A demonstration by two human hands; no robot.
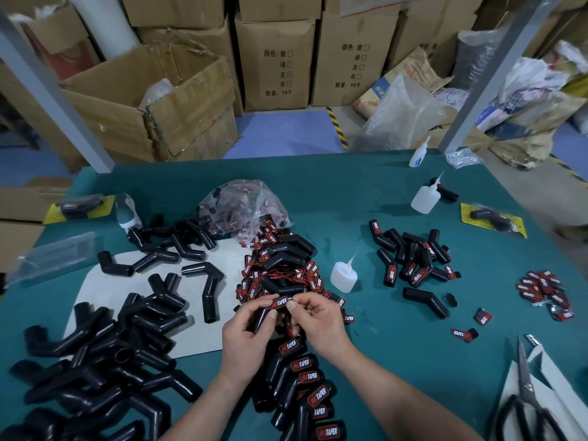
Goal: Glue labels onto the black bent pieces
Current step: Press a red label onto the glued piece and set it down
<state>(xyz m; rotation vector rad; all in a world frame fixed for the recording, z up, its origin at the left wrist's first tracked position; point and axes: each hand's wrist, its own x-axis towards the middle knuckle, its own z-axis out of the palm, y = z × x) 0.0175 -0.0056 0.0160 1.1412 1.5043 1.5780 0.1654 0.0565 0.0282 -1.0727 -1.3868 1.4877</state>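
Observation:
My left hand (246,332) grips a black bent piece (261,317) above the table's middle. A red-and-black label (280,302) lies on the piece's upper end, and my right hand (318,319) pinches its right edge with thumb and forefinger. Several unlabelled bent pieces (95,370) are heaped at the lower left. Labelled pieces (305,389) lie in a pile below my hands. Loose labels (286,268) are piled just beyond my hands, spilling from a clear bag (241,205). A white glue bottle (344,275) stands to the right of that pile.
More labelled pieces (413,259) lie at the right, with loose labels (544,291) further right. Two other glue bottles (424,198) stand toward the back right. Scissors (525,396) lie at the lower right. Cardboard boxes (276,58) stand behind the teal table (397,345).

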